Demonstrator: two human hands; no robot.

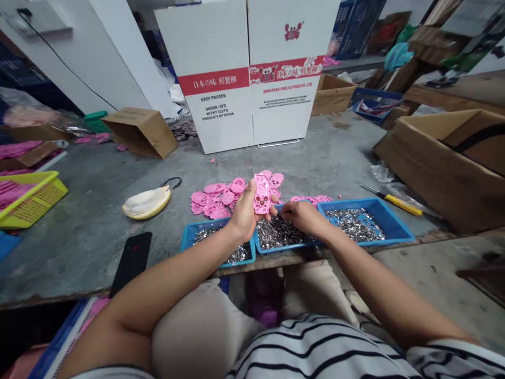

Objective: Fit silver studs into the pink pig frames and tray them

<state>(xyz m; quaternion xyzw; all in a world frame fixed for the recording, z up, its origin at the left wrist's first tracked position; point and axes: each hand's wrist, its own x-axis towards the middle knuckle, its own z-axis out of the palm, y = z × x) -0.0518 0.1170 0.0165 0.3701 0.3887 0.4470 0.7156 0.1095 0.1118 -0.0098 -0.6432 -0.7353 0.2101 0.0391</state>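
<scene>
My left hand (pixel 245 213) is closed around the edge of a pink plastic piece (pixel 262 193), held upright with its patterned face toward me. Small holes and a few tiny shiny spots show on the piece. Above the middle blue tray (pixel 284 246), my right hand (pixel 303 217) has its fingers bunched together, pointing down at the small metal parts (pixel 276 232) inside. Whether a part is between those fingertips is too small to see. Behind both hands lies a loose heap of similar pink pieces (pixel 215 199).
Blue trays of metal parts stand at left (pixel 185 243) and right (pixel 398 231). A white carton (pixel 224 118) rises behind the heap. Leftward are a phone (pixel 132 260), a cream-yellow shell-shaped dish (pixel 148 204) and a yellow basket (pixel 39 202). At right lie a yellow-handled tool (pixel 402 204) and a cardboard box (pixel 426 168).
</scene>
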